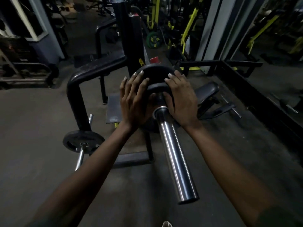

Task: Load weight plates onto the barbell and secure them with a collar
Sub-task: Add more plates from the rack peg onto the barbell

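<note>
A chrome barbell sleeve [175, 154] points toward me in the middle of the view. Two black weight plates sit on its far end: a larger one [155, 71] behind and a smaller one [157, 86] in front. My left hand [134, 99] presses flat against the left side of the plates, fingers spread. My right hand [180, 97] lies flat on their right side, thumb beside the sleeve. Both palms push on the plate faces rather than gripping. No collar is visible on the sleeve.
A black bench frame [77, 89] stands left, with a second black plate [83, 141] on a storage peg low on the left. A padded bench [206, 90] lies to the right. A green plate [154, 40] and yellow machines stand behind. The floor is grey concrete.
</note>
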